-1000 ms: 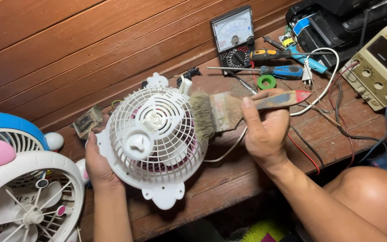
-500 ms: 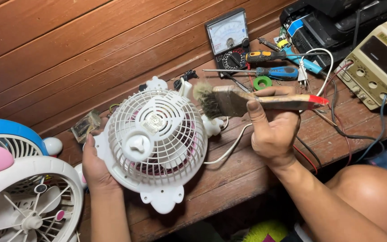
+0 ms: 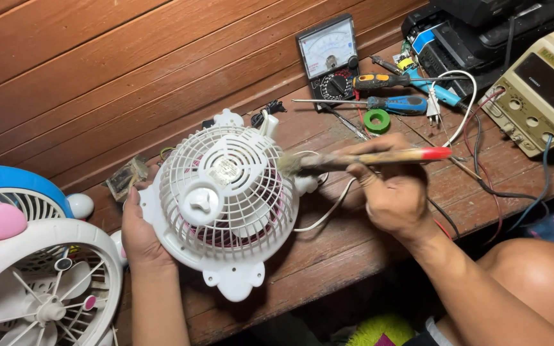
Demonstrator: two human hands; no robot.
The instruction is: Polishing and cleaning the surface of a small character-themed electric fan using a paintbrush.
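My left hand point(image 3: 139, 234) grips the white fan grille point(image 3: 226, 198); my right hand point(image 3: 389, 192) clasps a paintbrush point(image 3: 360, 158) touching its edge.

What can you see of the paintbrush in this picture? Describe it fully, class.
The paintbrush has a worn wooden handle with a red end and pale, dusty bristles. It lies almost level, bristles to the left against the right edge of the white fan grille. The right hand grips its handle over the wooden bench.

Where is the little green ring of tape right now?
In the head view, the green tape ring lies on the wooden bench at upper right, just below the blue-handled screwdriver and above the right hand holding the brush.
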